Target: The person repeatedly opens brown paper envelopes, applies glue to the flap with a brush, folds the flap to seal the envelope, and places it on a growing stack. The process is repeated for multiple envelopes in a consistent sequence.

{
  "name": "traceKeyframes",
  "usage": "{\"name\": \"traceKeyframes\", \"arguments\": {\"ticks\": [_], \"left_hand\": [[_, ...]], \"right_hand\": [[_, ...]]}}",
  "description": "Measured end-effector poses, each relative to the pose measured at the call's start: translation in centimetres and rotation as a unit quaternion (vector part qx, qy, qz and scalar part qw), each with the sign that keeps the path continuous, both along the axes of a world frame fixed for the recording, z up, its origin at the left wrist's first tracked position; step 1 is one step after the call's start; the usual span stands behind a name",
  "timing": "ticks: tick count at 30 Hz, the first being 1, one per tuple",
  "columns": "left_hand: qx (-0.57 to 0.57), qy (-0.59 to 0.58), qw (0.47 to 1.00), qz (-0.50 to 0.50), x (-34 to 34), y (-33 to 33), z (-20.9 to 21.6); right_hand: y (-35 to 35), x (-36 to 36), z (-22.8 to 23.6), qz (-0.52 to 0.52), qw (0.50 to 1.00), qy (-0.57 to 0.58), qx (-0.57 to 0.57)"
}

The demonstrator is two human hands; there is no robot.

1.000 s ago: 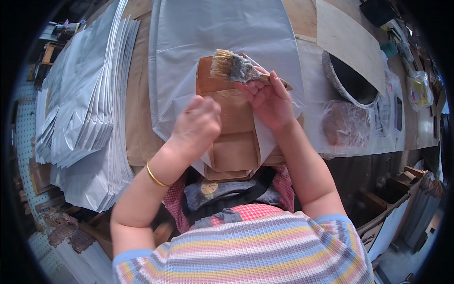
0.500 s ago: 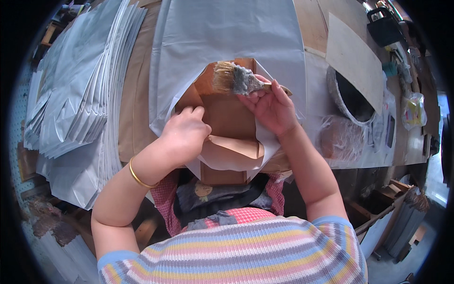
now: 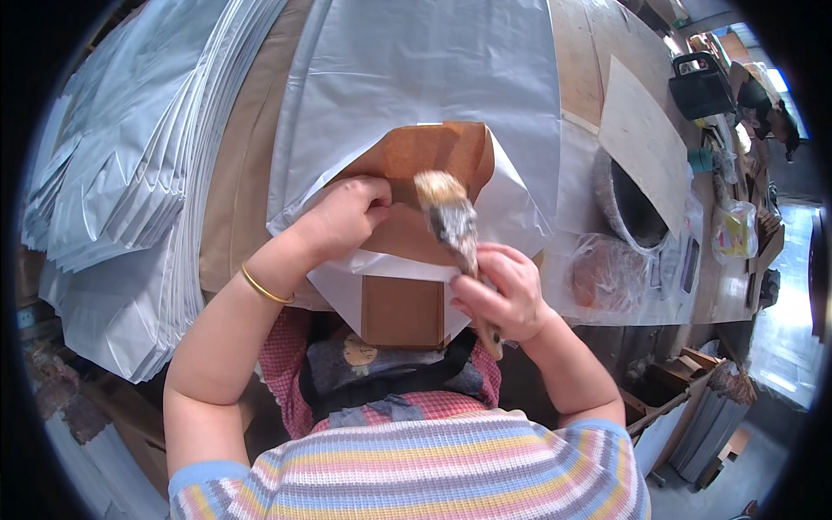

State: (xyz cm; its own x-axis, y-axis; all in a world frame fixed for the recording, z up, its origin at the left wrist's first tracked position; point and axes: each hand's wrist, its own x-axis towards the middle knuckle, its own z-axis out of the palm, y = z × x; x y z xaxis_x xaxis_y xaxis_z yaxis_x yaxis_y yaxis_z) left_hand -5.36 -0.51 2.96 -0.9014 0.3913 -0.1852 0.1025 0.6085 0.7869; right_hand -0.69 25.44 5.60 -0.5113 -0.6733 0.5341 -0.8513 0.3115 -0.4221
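A large silver-white bag (image 3: 425,69) lies flat in front of me, its near end spread apart so that the brown paper lining (image 3: 455,147) shows. My left hand (image 3: 347,217) is closed on the near flap of brown paper (image 3: 407,232) at the left of this opening. In my right hand (image 3: 507,290) is the wooden handle of a wide paintbrush (image 3: 452,224). Pale bristles point away from me over the opening, and grey-white residue coats the ferrule. Whether the bristles touch the paper I cannot tell.
At the left rises a stack of folded silver-white bags (image 3: 165,173). To the right stands a round bucket (image 3: 611,204), partly covered by a flat board (image 3: 646,139). Beside it lies clear plastic wrap (image 3: 607,273). A black container (image 3: 698,87) is farther back.
My right hand has come nearer to me with the brush, whose bristles now point away instead of left. The near brown flap is raised, with my left hand slightly farther away.
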Motion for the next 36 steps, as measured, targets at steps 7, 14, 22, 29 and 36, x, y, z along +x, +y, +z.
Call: {"name": "traceKeyframes", "arguments": {"ticks": [7,14,22,29,36], "left_hand": [[-0.022,0.056,0.994,0.095,0.5,0.8,-1.8],[-0.131,0.074,0.986,0.074,0.0,1.5,-0.9],[-0.226,0.035,0.968,0.100,-2.9,0.9,0.9],[-0.315,0.026,0.945,0.081,-2.5,2.2,2.4],[-0.415,0.216,0.884,0.001,-0.6,4.6,1.3]], "right_hand": [[3.7,3.2,1.0,-0.096,0.995,-0.023,-0.002],[-1.6,-0.2,0.7,-0.235,0.920,-0.296,-0.103],[-7.9,-1.2,-0.5,-0.221,0.810,-0.498,-0.218],[-2.8,-0.4,1.6,-0.367,0.906,-0.211,-0.013],[0.1,-1.0,2.2,-0.266,0.919,-0.271,-0.102]]}}
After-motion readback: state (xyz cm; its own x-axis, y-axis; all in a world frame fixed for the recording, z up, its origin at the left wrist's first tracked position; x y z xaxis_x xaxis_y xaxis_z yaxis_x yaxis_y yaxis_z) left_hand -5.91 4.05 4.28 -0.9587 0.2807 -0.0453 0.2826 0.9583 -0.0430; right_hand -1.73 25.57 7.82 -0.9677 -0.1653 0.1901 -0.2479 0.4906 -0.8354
